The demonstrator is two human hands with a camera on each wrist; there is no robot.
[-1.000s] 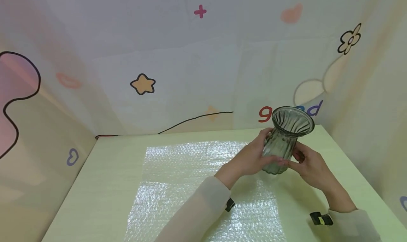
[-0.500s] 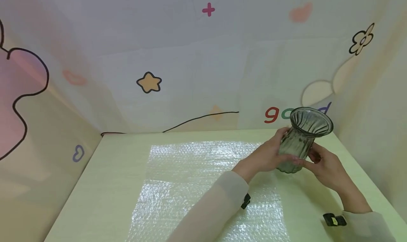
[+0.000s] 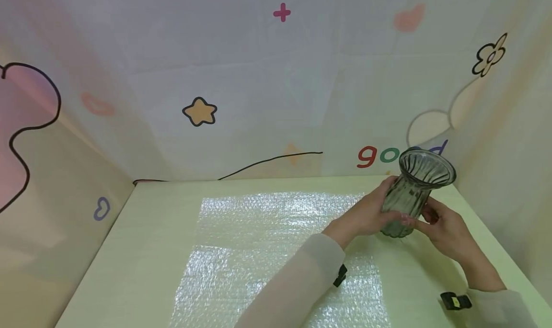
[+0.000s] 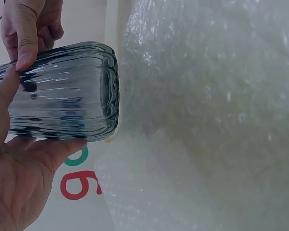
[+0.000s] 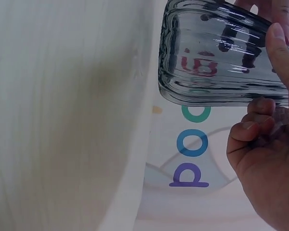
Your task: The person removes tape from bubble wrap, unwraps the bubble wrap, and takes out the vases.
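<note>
A grey-green ribbed glass vase (image 3: 405, 203) with a flared rim tilts to the right above the table's right part. My left hand (image 3: 373, 210) grips its left side, thumb across the front. On the other side my right hand (image 3: 444, 227) holds the vase, its thumb meeting the left thumb on the glass. Seen from the left wrist, the ribbed base of the vase (image 4: 72, 91) points toward the bubble wrap. In the right wrist view, the right hand (image 5: 274, 159) has its fingers curled under the glass (image 5: 207, 57).
A sheet of clear bubble wrap (image 3: 241, 256) lies flat on the pale table (image 3: 129, 261), under the left forearm. A printed cloth backdrop (image 3: 241, 69) rises behind the table and along both sides.
Over the last second both hands have carried the vase to the right in the head view, where the scene shifted a little too. The vase now leans slightly more.
</note>
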